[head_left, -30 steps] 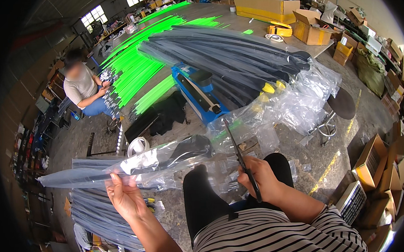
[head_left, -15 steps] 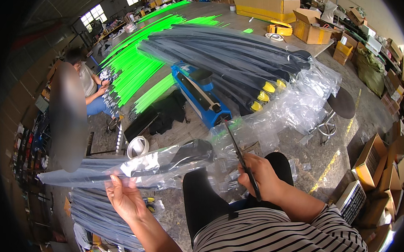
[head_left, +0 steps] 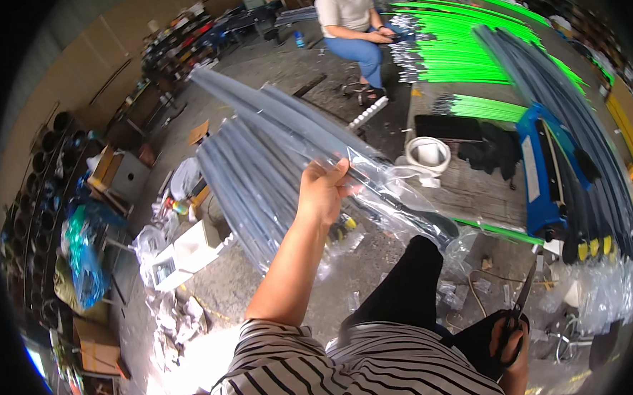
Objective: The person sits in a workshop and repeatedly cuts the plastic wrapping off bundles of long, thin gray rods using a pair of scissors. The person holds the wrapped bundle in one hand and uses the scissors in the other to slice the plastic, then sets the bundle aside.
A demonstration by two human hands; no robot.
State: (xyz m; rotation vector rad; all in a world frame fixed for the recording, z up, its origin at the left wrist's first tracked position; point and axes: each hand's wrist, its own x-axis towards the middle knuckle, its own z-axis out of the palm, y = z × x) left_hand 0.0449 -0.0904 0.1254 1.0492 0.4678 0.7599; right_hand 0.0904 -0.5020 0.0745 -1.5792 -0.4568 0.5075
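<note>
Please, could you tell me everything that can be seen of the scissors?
The scissors have black looped handles and long, narrow, dark blades that look like metal. The right hand holds them by the handles, low at the right of the picture. The blades point away from the body, leaning slightly to the right, toward the blue machine. They look closed or nearly so, but this is hard to tell. Nothing is seen between them; only the hand clearly touches the scissors.
</note>
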